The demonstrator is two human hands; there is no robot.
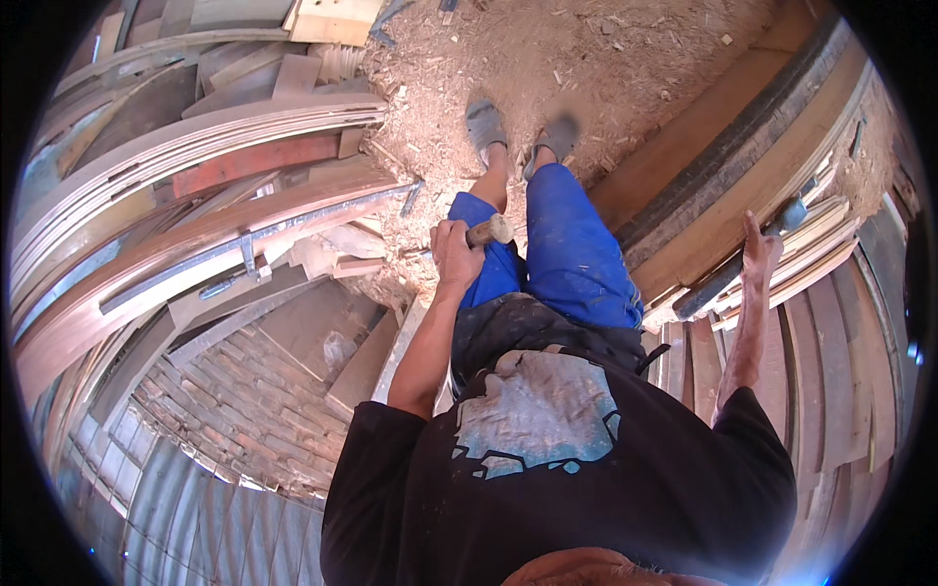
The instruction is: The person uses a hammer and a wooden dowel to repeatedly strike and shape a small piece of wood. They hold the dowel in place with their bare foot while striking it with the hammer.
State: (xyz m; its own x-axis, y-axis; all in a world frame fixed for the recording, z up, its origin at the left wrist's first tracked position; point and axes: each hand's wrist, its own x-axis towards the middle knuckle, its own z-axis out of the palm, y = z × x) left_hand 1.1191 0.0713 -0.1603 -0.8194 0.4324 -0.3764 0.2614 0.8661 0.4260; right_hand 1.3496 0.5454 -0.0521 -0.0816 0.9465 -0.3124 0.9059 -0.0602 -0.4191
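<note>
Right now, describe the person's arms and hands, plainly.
Short, plain black sleeves leave both forearms bare. The left hand and right hand are ungloved, and no watch or wristband is visible on either wrist.

A tan floor (454,68) with pale wood shavings (645,83) and chips (726,39) across it, 2 grey shoes (483,123) among them.

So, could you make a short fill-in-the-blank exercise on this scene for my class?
1. The person's ____ hand grips the wooden handle.
2. The dark bar lies nearer the ____ hand.
3. The trousers are bright ____.
4. Corrugated sheets show toward the picture's ____ left edge.
Missing words: left; right; blue; lower.
</note>
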